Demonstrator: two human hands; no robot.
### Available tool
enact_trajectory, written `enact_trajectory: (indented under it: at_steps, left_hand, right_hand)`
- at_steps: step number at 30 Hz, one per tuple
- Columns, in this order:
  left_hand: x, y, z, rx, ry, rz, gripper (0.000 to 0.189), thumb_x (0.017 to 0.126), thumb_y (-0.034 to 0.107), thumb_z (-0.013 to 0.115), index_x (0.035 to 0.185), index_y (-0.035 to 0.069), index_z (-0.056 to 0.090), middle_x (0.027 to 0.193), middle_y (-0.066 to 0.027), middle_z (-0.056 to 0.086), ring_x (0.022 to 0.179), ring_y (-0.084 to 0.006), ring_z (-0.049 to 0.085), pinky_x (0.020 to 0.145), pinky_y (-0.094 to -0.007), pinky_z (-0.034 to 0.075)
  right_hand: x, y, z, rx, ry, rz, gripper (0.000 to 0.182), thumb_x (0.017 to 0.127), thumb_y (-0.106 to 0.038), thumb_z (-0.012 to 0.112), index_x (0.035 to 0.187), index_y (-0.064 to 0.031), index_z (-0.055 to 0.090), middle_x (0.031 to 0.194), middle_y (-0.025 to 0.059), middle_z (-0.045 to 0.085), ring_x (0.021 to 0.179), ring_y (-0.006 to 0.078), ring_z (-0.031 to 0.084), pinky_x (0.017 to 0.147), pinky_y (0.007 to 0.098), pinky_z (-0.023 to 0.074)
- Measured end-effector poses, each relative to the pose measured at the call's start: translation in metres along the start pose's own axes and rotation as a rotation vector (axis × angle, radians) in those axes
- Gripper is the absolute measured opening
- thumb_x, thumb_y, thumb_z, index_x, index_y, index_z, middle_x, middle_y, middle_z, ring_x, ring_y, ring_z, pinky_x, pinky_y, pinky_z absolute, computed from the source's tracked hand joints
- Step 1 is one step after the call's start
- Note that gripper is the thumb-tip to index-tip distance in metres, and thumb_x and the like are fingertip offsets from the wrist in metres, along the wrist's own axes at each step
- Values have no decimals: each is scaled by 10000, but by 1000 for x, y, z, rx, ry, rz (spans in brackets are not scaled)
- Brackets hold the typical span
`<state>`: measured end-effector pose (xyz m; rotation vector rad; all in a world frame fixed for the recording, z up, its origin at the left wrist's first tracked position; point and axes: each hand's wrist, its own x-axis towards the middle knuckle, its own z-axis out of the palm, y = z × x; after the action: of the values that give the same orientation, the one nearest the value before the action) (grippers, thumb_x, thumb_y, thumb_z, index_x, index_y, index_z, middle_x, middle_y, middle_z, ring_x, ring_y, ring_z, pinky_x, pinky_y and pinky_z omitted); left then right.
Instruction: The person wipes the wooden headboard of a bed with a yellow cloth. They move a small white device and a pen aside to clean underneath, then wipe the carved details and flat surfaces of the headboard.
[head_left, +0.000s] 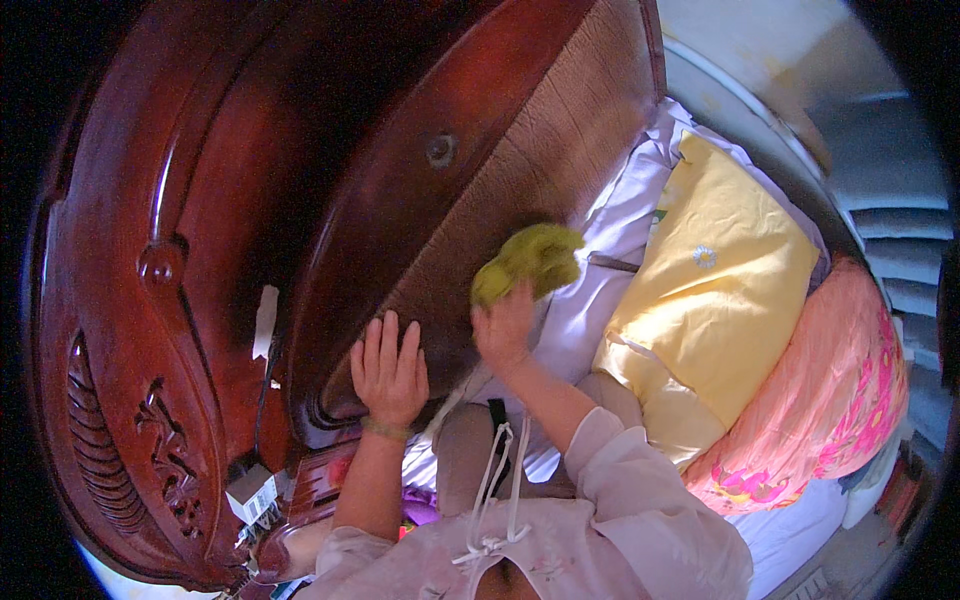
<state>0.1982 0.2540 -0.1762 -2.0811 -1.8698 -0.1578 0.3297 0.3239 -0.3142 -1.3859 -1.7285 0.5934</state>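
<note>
My right hand (504, 324) holds a bunched yellow-green cloth (525, 262) against the brown leather-look padding (517, 157) of a dark red wooden headboard (390, 180). Some blur shows on the cloth and the fingers. Lower on the same padding my left hand (390, 371) lies flat, fingers a little apart and nothing in it. Below the padding a pale lilac sheet (562, 330) covers the bed. Right of the cloth, a yellow pillow (724, 277) with a small daisy motif rests on the sheet.
Beside the pillow is a pink floral quilt (817, 397). Carved wood (172, 465) stands at the left, with a small white box (253, 495) and a dark cable (262, 405) near it. Grey-blue curtain-like folds (900, 225) hang at the far right.
</note>
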Motion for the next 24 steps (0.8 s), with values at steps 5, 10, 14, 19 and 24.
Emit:
enact_trajectory:
  at_steps: [5, 10, 14, 19, 24]
  left_hand:
    - [-2, -1, 1, 93, -28, 14, 380, 887, 268, 547, 1232, 124, 610, 1364, -146, 510, 1257, -345, 459, 1052, -506, 311]
    - [-6, 0, 10, 226, -9, 39, 380, 894, 312, 526, 1233, 166, 615, 1372, -126, 501, 1254, -333, 456, 1051, -505, 301]
    - [2, 4, 5, 226, 7, 11, 354, 874, 295, 545, 1206, 215, 640, 1333, -63, 527, 1240, -263, 450, 1041, -452, 297]
    - [-4, 5, 14, 282, 9, -5, 364, 872, 328, 543, 1212, 237, 635, 1342, -50, 517, 1249, -261, 441, 1041, -459, 292]
    - [-5, 0, 15, 300, -8, 44, 388, 882, 356, 528, 1235, 215, 608, 1361, -99, 506, 1256, -305, 447, 1048, -517, 287]
  right_hand:
    - [89, 35, -15, 69, 268, 92, 433, 870, -224, 552, 1162, 88, 482, 1332, 383, 373, 1252, 562, 326, 1060, 587, 263]
    - [167, 56, -46, 22, 281, 33, 388, 907, -244, 508, 1081, 102, 484, 1349, 382, 337, 1244, 558, 324, 1062, 569, 264]
    - [230, 47, -67, -31, 294, -74, 401, 918, -297, 502, 1044, 83, 511, 1345, 362, 365, 1246, 558, 327, 1043, 571, 293]
    - [274, 5, -86, -164, 80, -258, 461, 848, -388, 584, 1009, 44, 579, 1350, 350, 384, 1263, 533, 340, 1005, 590, 323]
    - [239, -25, -66, 28, -7, -502, 415, 783, -383, 657, 996, -28, 626, 1303, 285, 453, 1189, 555, 410, 871, 613, 419]
